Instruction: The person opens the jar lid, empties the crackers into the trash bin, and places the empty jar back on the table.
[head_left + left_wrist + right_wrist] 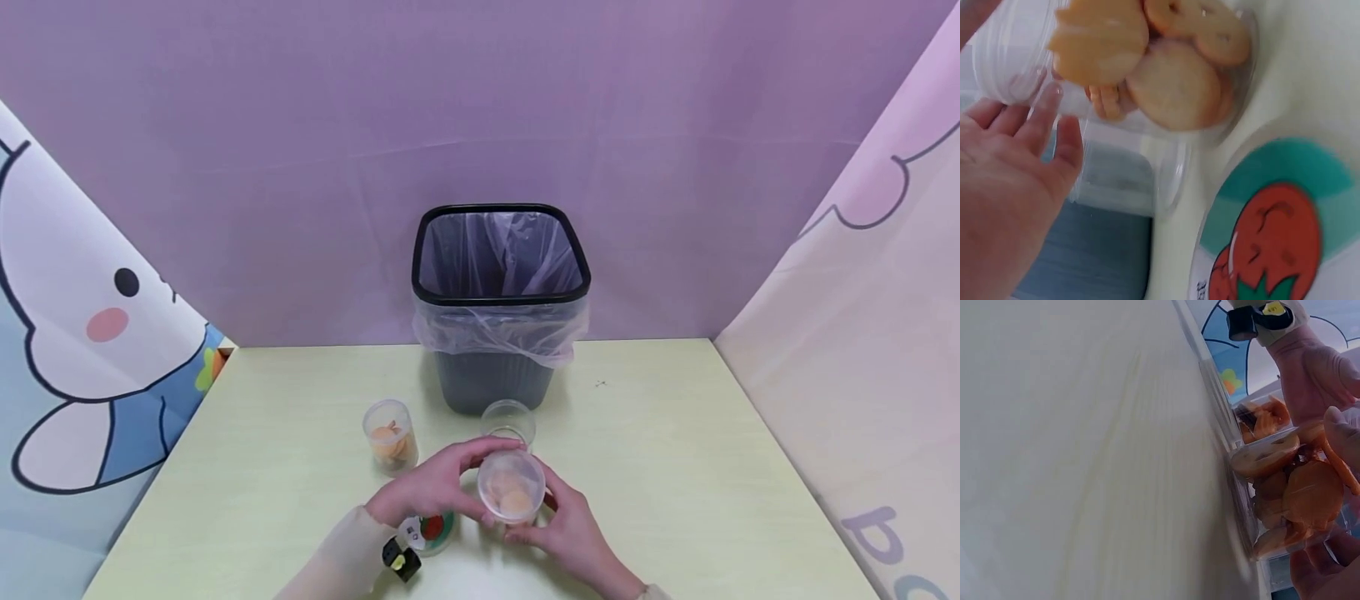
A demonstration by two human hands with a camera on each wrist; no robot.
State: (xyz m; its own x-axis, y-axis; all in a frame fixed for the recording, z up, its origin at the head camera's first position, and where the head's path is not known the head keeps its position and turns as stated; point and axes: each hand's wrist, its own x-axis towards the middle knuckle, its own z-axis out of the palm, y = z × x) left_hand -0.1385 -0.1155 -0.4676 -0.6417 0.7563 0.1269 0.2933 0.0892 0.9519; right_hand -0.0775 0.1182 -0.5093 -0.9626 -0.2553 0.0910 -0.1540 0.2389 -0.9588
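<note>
Between both hands is a clear plastic jar (512,492) of biscuits, tilted so that its round top faces the head camera. My left hand (438,485) holds it from the left, fingers round the far side and thumb in front. From the right, my right hand (570,533) grips the same jar. In the left wrist view, biscuits (1175,84) show through its wall. Just behind the hands stands another clear jar (504,415), partly hidden. A third jar (390,437) with orange-brown biscuits is left of them. Below my left wrist lies a round lid with a tomato picture (432,529).
A grey bin (495,379) with a black rim and a see-through liner bag stands at the back middle of the pale table (675,467). A purple cloth (300,167) hangs behind, with printed cloths at both sides. A small black device (401,560) sits on the left wrist.
</note>
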